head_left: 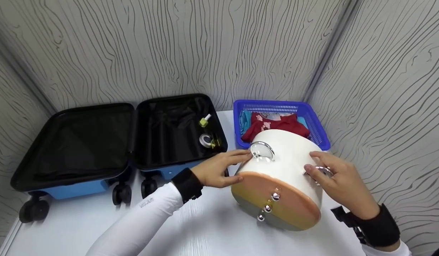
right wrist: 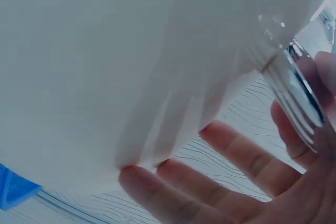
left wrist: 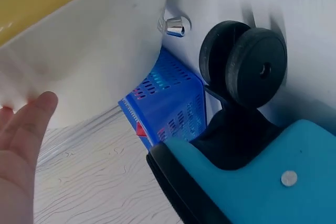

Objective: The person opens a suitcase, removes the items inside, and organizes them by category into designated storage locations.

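Note:
A glossy white drum-shaped box point(head_left: 288, 151) stands tilted between the two hands. Its oval face point(head_left: 265, 192) is banded orange, yellow and grey, with three silver knobs. My left hand point(head_left: 221, 169) touches its left side with fairly straight fingers, near a silver ring handle point(head_left: 263, 151); the thumb meets the face's rim. On the other side, my right hand point(head_left: 343, 179) rests extended fingertips against the white wall, and its thumb lies by the second ring handle point(right wrist: 296, 93). A small silver foot point(left wrist: 176, 26) shows under the box in the left wrist view; whether it bears on the table cannot be told.
An open blue suitcase point(head_left: 77, 190) with black lining lies at the left, its wheels toward me. Inside are a small yellow-green bottle point(head_left: 204, 121) and a round white-and-grey item point(head_left: 205, 140). Behind the box, a blue basket point(head_left: 317, 126) holds folded red and teal clothes point(head_left: 278, 124). Patterned walls enclose the table.

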A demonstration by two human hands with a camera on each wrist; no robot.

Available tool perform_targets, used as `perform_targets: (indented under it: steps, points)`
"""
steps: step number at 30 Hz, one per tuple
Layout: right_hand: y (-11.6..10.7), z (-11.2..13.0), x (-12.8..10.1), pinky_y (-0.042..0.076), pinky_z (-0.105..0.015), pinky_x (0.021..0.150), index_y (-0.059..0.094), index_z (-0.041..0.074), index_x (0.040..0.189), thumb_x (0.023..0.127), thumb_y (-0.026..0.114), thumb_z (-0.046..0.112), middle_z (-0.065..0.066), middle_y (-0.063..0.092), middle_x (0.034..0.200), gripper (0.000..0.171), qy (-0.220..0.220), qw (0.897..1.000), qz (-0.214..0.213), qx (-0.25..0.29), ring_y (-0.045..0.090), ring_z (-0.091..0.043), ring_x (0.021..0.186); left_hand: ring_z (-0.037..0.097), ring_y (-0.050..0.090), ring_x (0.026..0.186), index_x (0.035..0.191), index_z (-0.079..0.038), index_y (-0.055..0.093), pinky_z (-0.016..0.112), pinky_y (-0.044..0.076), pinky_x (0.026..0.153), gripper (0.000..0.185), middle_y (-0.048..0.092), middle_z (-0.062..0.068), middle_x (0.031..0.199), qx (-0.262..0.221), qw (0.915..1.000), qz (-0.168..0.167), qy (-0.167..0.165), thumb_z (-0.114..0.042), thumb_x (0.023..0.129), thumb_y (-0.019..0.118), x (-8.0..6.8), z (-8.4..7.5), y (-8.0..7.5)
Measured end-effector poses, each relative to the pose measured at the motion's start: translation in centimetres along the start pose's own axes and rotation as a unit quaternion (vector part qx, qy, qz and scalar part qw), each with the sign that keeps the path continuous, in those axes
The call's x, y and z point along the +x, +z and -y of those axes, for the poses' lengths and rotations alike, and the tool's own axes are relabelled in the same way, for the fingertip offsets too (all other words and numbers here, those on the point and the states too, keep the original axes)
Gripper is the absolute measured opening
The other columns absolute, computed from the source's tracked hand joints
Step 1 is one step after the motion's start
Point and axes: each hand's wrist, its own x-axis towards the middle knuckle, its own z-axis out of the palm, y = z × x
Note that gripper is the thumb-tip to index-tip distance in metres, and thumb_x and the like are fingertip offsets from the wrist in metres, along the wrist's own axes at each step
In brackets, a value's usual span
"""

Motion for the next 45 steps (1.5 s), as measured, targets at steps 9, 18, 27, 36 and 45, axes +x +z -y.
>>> perform_targets:
  steps: [9,18,27,36,45]
  points:
    - [-0.9,0.8,-1.0,0.053,-0.071,0.098,0.075,0.001,0.096,0.094,0.082,0.014,-0.025,0.077,0.122,0.015,0.025,0.999,0.012,-0.044,0.071,-0.055,0.118,0.032,0.055,0.151,0.158,-0.004,0.054,0.042,0.042,0.127,0.054,0.056,0.016,0.162,0.012,0.9997,-0.023,0.004,-0.017,0.107,0.067,1.6,-0.2,0.5]
    - [-0.4,0.4,0.7,0.05,-0.075,0.104,0.073,-0.011,0.121,0.101,0.077,0.022,-0.034,0.072,0.127,0.039,0.064,0.996,0.021,-0.056,0.065,-0.06,0.125,0.032,0.068,0.135,0.148,-0.001,0.063,0.042,0.054,0.116,0.042,0.068,0.017,0.147,0.023,0.9927,-0.104,-0.056,-0.019,0.11,0.066,2.4,0.2,0.9]
    - [0.3,0.2,1.3,0.056,-0.072,0.093,0.073,-0.009,0.115,0.099,0.078,0.019,-0.03,0.074,0.114,0.033,0.045,0.997,-0.001,-0.064,0.072,-0.053,0.109,0.014,0.071,0.087,0.103,-0.012,0.072,0.021,0.056,0.076,0.021,0.074,0.001,0.098,0.079,0.9703,-0.196,-0.118,-0.033,0.104,0.074,2.2,-4.3,4.3]
    - [0.3,-1.4,1.8,0.024,0.003,0.111,0.068,0.012,0.08,0.084,0.088,0.006,-0.026,0.076,0.128,0.021,-0.013,1.0,0.013,0.018,0.067,-0.055,0.127,0.0,0.063,0.077,0.098,-0.02,0.076,0.015,0.048,0.065,0.033,0.075,-0.008,0.089,0.089,0.9778,-0.128,-0.14,-0.053,0.102,0.074,4.4,-7.1,5.8]
    - [0.3,-1.0,1.6,0.04,-0.032,0.119,0.075,0.002,0.095,0.087,0.086,0.008,-0.029,0.075,0.128,0.014,0.014,1.0,0.021,-0.001,0.064,-0.058,0.13,-0.002,0.057,0.068,0.087,-0.019,0.075,0.013,0.041,0.058,0.027,0.074,-0.008,0.08,0.114,0.9731,-0.161,-0.119,-0.042,0.101,0.075,4.6,-7.2,6.2]
